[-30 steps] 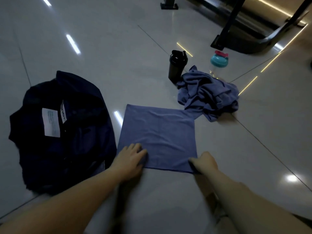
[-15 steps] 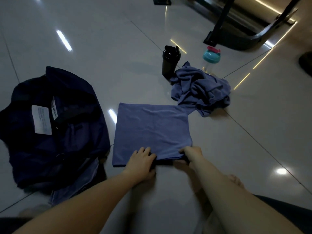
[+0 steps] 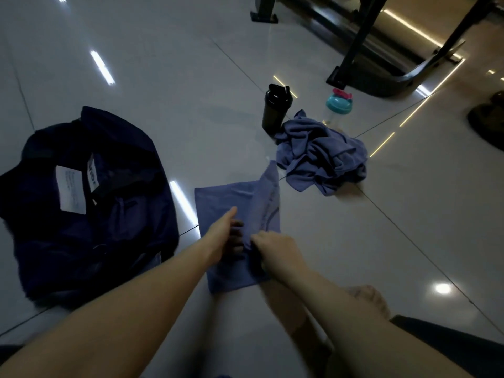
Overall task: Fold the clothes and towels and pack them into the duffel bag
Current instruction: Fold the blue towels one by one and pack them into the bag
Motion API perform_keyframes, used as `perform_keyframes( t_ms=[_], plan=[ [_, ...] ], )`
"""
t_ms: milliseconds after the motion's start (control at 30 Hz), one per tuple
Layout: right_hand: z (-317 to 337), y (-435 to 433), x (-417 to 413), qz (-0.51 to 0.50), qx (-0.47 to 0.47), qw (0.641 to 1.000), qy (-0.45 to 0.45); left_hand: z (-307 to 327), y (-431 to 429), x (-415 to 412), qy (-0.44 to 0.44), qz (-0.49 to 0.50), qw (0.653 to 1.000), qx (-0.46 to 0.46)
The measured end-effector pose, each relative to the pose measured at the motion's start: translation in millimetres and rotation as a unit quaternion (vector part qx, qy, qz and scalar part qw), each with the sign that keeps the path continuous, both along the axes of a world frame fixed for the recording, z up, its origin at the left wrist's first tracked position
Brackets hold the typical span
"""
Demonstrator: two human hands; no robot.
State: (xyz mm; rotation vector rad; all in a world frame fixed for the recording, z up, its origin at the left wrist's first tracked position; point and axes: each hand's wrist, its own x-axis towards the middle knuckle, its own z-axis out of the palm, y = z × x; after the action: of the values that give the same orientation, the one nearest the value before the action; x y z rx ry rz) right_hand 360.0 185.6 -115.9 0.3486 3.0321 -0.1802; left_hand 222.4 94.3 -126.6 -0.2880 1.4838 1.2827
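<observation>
Since the earlier frames, the blue towel (image 3: 218, 199), then lying flat and square on the floor (image 3: 354, 255), has had its right side drawn up and over toward the left. It now looks narrower, with a raised, rumpled flap along its right edge. Both hands have come together at the towel's middle. The right hand (image 3: 274, 248) has its fingers (image 3: 255, 239) curled, pinching the folded cloth. The left hand (image 3: 222, 236) rests on the towel with its thumb straight; its other fingers are in shadow, and I cannot tell whether they press or pinch. The open dark duffel bag (image 3: 81, 214) lies just left of the towel. A crumpled heap of blue cloth (image 3: 321, 156) waits beyond on the right. To fold well, carry the flap fully across, match the edges, then smooth out the ridges before halving again.
</observation>
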Motion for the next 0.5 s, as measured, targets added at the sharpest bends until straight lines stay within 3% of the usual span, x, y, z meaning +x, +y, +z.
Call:
perform_keyframes(
  t_ms=[167, 500],
  plan=[
    [-29.3, -24.3, 0.7, 0.114, -0.025, 0.992, -0.037, -11.8, -17.6, -14.6, 0.003, -0.034, 0.999, -0.005],
    [-29.5, -30.2, 7.5, 0.095, -0.027, 0.995, 0.018, -31.1, -15.7, -31.4, 0.043, -0.028, 0.998, -0.048]
  ],
)
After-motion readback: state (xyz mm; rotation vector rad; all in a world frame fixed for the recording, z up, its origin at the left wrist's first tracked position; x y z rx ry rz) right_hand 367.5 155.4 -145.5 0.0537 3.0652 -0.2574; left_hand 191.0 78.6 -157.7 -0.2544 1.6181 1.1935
